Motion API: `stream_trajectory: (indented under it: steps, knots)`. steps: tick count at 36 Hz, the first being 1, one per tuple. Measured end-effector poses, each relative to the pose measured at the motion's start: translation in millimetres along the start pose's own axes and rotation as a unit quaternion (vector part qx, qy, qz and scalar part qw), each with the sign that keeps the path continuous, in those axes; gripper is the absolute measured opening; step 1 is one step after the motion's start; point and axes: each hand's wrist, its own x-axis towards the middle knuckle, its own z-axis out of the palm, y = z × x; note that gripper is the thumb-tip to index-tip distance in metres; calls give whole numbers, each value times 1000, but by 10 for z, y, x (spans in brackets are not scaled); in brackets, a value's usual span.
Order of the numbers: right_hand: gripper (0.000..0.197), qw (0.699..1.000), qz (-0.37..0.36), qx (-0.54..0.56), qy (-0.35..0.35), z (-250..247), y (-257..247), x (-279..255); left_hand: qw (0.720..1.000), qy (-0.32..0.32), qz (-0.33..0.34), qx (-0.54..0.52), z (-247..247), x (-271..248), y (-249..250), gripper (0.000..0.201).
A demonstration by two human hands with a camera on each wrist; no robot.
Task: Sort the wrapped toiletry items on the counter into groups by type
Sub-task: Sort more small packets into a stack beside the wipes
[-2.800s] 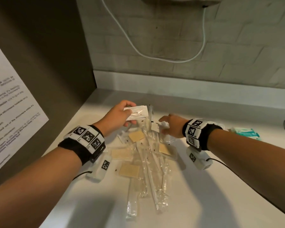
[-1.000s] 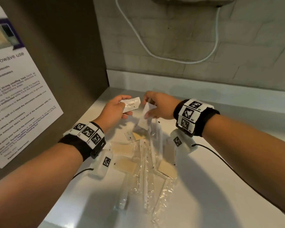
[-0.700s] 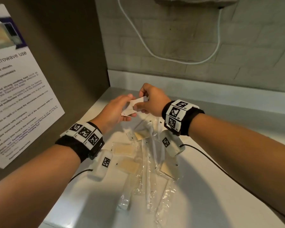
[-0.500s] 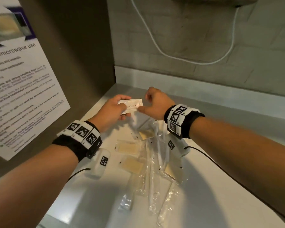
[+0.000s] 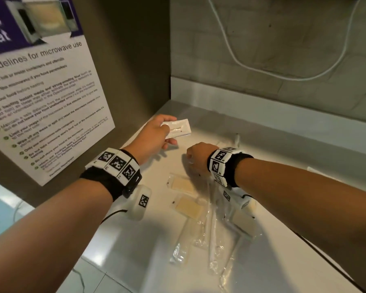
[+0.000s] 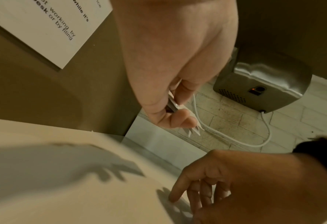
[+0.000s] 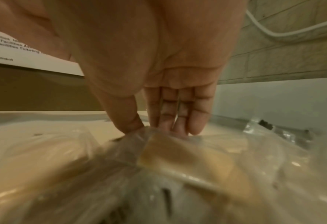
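Note:
My left hand [image 5: 169, 132] grips thin white toothpaste sachets [image 5: 179, 128] above the back left corner of the white counter [image 5: 273, 149]. In the left wrist view the sachets [image 6: 175, 106] show edge-on between its thumb and fingers. My right hand [image 5: 190, 160] is down at the far end of a pile of wrapped items. In the right wrist view its fingers [image 7: 175, 119] are straight, their tips on the edge of a clear-wrapped tan soap [image 7: 180, 153]. Two more wrapped soaps [image 5: 182, 183] [image 5: 188, 208] and long wrapped toothbrushes [image 5: 212, 229] lie below.
A brown side panel with a microwave-use poster [image 5: 40, 92] stands close on the left. A white cable [image 5: 262, 68] hangs on the tiled back wall, under a metal hand dryer [image 6: 264, 87]. The counter's front edge runs near the pile's lower left.
My right hand has let go of the sachets and dropped to the pile's far end. The left hand still holds the sachets and has drifted toward the back left corner.

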Motion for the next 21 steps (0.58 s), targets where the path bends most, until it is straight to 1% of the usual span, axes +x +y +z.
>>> stream_trajectory:
  steps: [2, 5, 10, 13, 15, 17, 19, 21]
  knots:
    - [21, 1000, 2, -3, -6, -8, -37, 6, 1000, 0, 1, -1, -14, -12, -10, 42]
    - [18, 1000, 7, 1, 2, -31, -76, 20, 1000, 8, -1, -6, -53, -28, -20, 42]
    - [13, 1000, -4, -1, 0, -15, -44, 41, 1000, 11, -21, -17, -97, -55, -40, 40]
    - [18, 1000, -18, -3, 4, -13, -35, 13, 999, 9, -30, -16, -110, -73, -35, 39]
    - [19, 999, -25, 27, 13, -23, -35, 4, 999, 11, -33, -16, -117, -95, -27, 38]
    - [14, 998, -31, 56, 20, -56, -25, 26, 999, 13, -37, -14, -134, -112, -25, 37]
    - [9, 996, -19, 85, 31, -137, 5, 45, 999, 13, -38, -7, -157, -127, -27, 37]
    - [12, 990, 1, 135, 49, -268, 49, 53, 999, 18, -35, 1, -186, -124, -38, 36]
